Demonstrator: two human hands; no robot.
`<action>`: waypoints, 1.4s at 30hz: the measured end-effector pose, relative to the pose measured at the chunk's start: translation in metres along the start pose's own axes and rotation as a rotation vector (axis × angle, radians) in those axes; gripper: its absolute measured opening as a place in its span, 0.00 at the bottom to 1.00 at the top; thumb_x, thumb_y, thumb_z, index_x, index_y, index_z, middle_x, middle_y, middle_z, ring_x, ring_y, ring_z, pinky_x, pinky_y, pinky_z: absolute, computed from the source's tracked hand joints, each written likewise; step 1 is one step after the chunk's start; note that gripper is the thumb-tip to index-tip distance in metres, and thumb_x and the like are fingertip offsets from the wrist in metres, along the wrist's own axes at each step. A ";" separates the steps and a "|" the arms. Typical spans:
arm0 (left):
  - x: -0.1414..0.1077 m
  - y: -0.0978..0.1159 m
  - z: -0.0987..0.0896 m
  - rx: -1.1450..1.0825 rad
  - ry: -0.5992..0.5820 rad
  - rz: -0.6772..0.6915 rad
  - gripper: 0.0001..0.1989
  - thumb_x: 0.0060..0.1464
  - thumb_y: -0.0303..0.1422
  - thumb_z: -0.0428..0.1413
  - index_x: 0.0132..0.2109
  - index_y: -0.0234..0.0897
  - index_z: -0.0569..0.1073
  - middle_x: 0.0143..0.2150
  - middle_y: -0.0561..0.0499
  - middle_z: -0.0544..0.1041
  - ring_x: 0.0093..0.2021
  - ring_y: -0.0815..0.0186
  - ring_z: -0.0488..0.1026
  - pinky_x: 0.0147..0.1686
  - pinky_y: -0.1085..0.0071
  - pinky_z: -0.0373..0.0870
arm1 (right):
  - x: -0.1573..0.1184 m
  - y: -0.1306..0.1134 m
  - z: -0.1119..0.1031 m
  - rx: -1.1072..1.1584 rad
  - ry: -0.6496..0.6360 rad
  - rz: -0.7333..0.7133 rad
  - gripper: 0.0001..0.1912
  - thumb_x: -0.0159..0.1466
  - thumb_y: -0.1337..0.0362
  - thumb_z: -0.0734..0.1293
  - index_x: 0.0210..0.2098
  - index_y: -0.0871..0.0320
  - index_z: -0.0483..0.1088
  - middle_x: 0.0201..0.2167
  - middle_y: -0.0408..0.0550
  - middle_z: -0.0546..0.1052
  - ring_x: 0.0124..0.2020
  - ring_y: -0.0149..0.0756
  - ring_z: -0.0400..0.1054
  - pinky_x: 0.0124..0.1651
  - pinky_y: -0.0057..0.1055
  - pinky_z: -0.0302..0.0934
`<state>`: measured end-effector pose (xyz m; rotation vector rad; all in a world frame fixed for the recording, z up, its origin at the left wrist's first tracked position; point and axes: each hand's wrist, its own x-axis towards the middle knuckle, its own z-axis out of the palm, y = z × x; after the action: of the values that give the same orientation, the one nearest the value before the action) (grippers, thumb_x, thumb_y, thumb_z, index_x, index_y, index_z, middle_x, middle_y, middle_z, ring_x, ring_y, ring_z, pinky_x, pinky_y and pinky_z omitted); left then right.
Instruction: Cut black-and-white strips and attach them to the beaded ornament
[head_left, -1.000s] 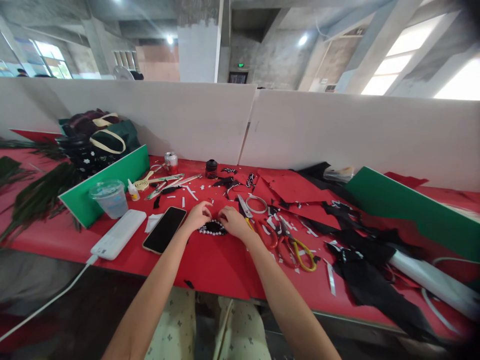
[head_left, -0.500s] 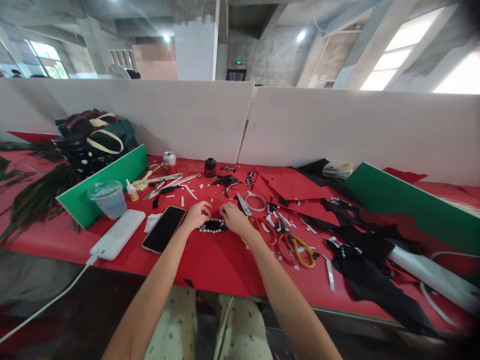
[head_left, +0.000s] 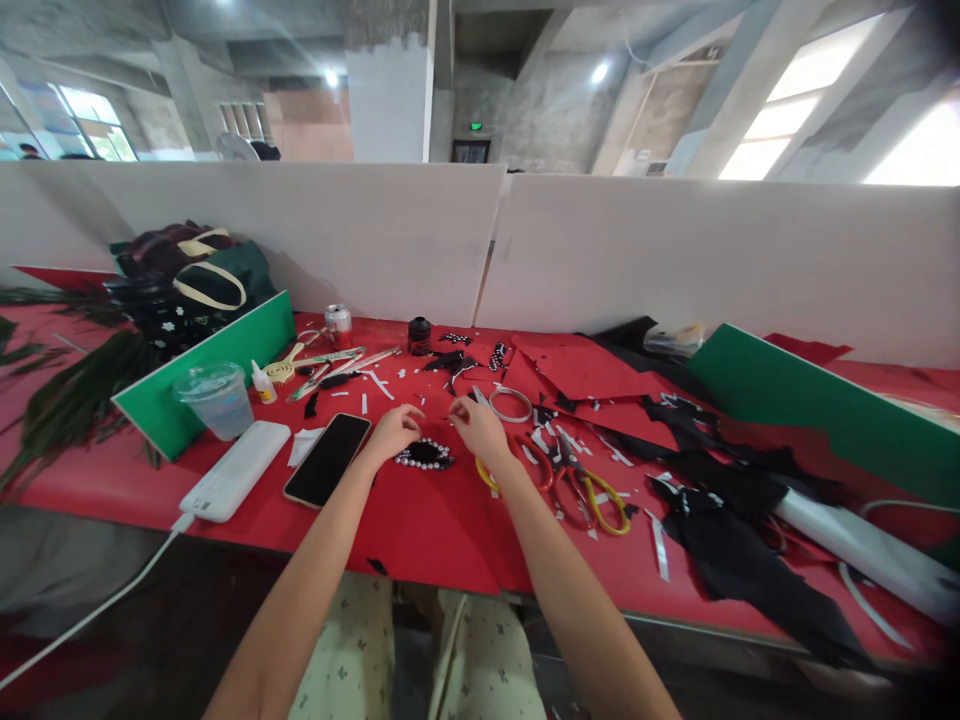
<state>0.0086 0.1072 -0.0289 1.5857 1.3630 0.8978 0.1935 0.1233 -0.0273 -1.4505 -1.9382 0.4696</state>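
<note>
A black piece edged with silvery, pearl-like beads [head_left: 424, 464] lies flat on the red table in front of me. My left hand [head_left: 396, 433] is closed at its upper left end, fingers curled and tips pressed together at the edge. Apart from the beads on the right, my right hand [head_left: 480, 432] has its fingertips pinched together; anything between them is too small to make out. Under and behind that hand are red-handled scissors [head_left: 531, 462], whose blades it partly hides. A roll of pale tape [head_left: 511, 404] lies just beyond.
Yellow-handled scissors [head_left: 609, 505] and white scraps lie at right, beside black cloth [head_left: 750, 560]. To the left are a phone [head_left: 328, 460], a white power bank [head_left: 236, 470], a plastic cup [head_left: 217, 400] and a glue bottle [head_left: 263, 384]. Green dividers [head_left: 217, 370] flank the space.
My right hand has moved slightly right and away from the beaded piece, uncovering its right end. My left hand stays almost in place.
</note>
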 end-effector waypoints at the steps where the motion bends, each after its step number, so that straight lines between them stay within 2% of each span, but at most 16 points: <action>1: 0.000 0.000 0.000 0.002 0.001 -0.001 0.15 0.40 0.20 0.53 0.39 0.35 0.70 0.26 0.54 0.73 0.27 0.69 0.69 0.29 0.74 0.61 | 0.000 0.000 -0.001 0.010 0.007 0.007 0.05 0.57 0.70 0.63 0.33 0.55 0.68 0.30 0.42 0.76 0.33 0.33 0.69 0.38 0.29 0.60; 7: 0.002 -0.005 -0.001 -0.038 -0.027 0.009 0.17 0.39 0.21 0.55 0.40 0.36 0.69 0.26 0.55 0.72 0.29 0.68 0.70 0.32 0.74 0.63 | 0.002 0.002 -0.002 0.068 0.055 -0.024 0.08 0.55 0.73 0.62 0.30 0.56 0.70 0.29 0.43 0.77 0.33 0.34 0.70 0.39 0.29 0.62; 14: 0.004 -0.011 0.007 -0.037 -0.049 0.096 0.23 0.38 0.20 0.57 0.45 0.37 0.66 0.25 0.57 0.71 0.28 0.69 0.70 0.31 0.74 0.64 | 0.002 0.002 0.003 0.090 -0.018 -0.107 0.18 0.51 0.80 0.55 0.31 0.57 0.71 0.31 0.45 0.78 0.35 0.33 0.71 0.41 0.30 0.63; 18: 0.003 -0.010 0.010 -0.032 -0.057 0.118 0.25 0.39 0.18 0.56 0.46 0.38 0.64 0.25 0.59 0.70 0.28 0.70 0.70 0.30 0.75 0.63 | 0.001 -0.001 0.003 0.056 -0.059 -0.156 0.19 0.49 0.81 0.55 0.30 0.57 0.71 0.30 0.45 0.77 0.34 0.33 0.70 0.40 0.29 0.62; 21: 0.002 -0.009 0.010 -0.017 -0.035 0.111 0.26 0.38 0.17 0.55 0.46 0.39 0.61 0.24 0.60 0.70 0.28 0.70 0.70 0.30 0.75 0.63 | 0.000 -0.002 0.004 0.049 -0.068 -0.170 0.14 0.51 0.78 0.58 0.30 0.58 0.70 0.30 0.45 0.76 0.34 0.33 0.69 0.40 0.29 0.62; 25: 0.002 -0.008 0.008 -0.054 0.014 0.088 0.27 0.39 0.17 0.56 0.46 0.39 0.59 0.25 0.61 0.69 0.28 0.70 0.70 0.32 0.74 0.64 | -0.002 -0.004 0.004 -0.009 -0.028 -0.129 0.04 0.59 0.67 0.62 0.31 0.57 0.69 0.31 0.46 0.75 0.33 0.34 0.68 0.37 0.29 0.60; 28: 0.002 -0.006 0.006 -0.120 0.046 0.073 0.25 0.40 0.19 0.57 0.45 0.40 0.58 0.25 0.61 0.69 0.29 0.71 0.70 0.33 0.74 0.64 | -0.003 -0.004 0.004 -0.076 -0.007 -0.058 0.07 0.62 0.63 0.61 0.31 0.56 0.69 0.29 0.45 0.75 0.31 0.34 0.68 0.34 0.28 0.58; 32: 0.003 -0.001 0.006 -0.208 0.123 0.003 0.24 0.41 0.18 0.56 0.44 0.40 0.57 0.25 0.61 0.68 0.26 0.73 0.69 0.31 0.75 0.63 | -0.003 -0.001 0.005 -0.132 0.002 0.025 0.08 0.62 0.64 0.60 0.33 0.56 0.70 0.29 0.47 0.76 0.31 0.36 0.69 0.34 0.28 0.59; 34: 0.003 0.001 0.006 -0.256 0.150 -0.023 0.24 0.41 0.18 0.56 0.43 0.40 0.57 0.24 0.61 0.68 0.26 0.73 0.69 0.31 0.75 0.62 | -0.003 0.002 0.005 -0.124 0.005 0.048 0.11 0.60 0.70 0.58 0.37 0.56 0.71 0.33 0.49 0.77 0.36 0.38 0.70 0.38 0.30 0.61; 35: 0.003 0.002 0.006 -0.284 0.153 -0.028 0.24 0.40 0.17 0.56 0.43 0.39 0.57 0.24 0.61 0.68 0.26 0.73 0.69 0.31 0.75 0.62 | -0.002 0.004 0.005 -0.113 0.009 0.031 0.16 0.58 0.74 0.58 0.41 0.57 0.71 0.38 0.50 0.77 0.41 0.38 0.70 0.42 0.31 0.61; 37: 0.002 0.005 0.006 -0.341 0.149 -0.031 0.24 0.40 0.17 0.56 0.42 0.39 0.57 0.24 0.61 0.69 0.27 0.72 0.69 0.32 0.75 0.63 | -0.002 0.007 0.005 -0.091 0.032 -0.062 0.30 0.52 0.79 0.56 0.53 0.58 0.65 0.52 0.51 0.71 0.53 0.39 0.64 0.53 0.34 0.58; 39: 0.001 0.008 0.005 -0.399 0.146 -0.025 0.24 0.39 0.17 0.56 0.42 0.39 0.58 0.24 0.61 0.70 0.27 0.72 0.69 0.33 0.75 0.63 | -0.001 0.008 0.005 -0.077 0.083 -0.152 0.40 0.49 0.80 0.55 0.61 0.58 0.55 0.60 0.52 0.62 0.61 0.39 0.54 0.60 0.39 0.51; 40: 0.001 0.010 0.004 -0.423 0.147 -0.019 0.24 0.39 0.17 0.56 0.43 0.39 0.58 0.25 0.60 0.70 0.28 0.72 0.70 0.34 0.74 0.63 | -0.001 0.008 0.006 -0.068 0.110 -0.174 0.40 0.50 0.80 0.56 0.62 0.57 0.54 0.62 0.52 0.60 0.62 0.39 0.52 0.61 0.41 0.49; 42: 0.000 0.012 0.003 -0.451 0.153 -0.005 0.25 0.38 0.18 0.56 0.43 0.39 0.58 0.25 0.60 0.70 0.29 0.71 0.70 0.35 0.73 0.64 | 0.000 0.006 0.005 -0.039 0.139 -0.203 0.32 0.55 0.77 0.57 0.59 0.58 0.59 0.58 0.53 0.64 0.60 0.40 0.55 0.62 0.43 0.49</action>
<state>0.0160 0.1065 -0.0192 1.1869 1.1606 1.2443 0.1937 0.1255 -0.0348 -1.2581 -1.9660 0.2332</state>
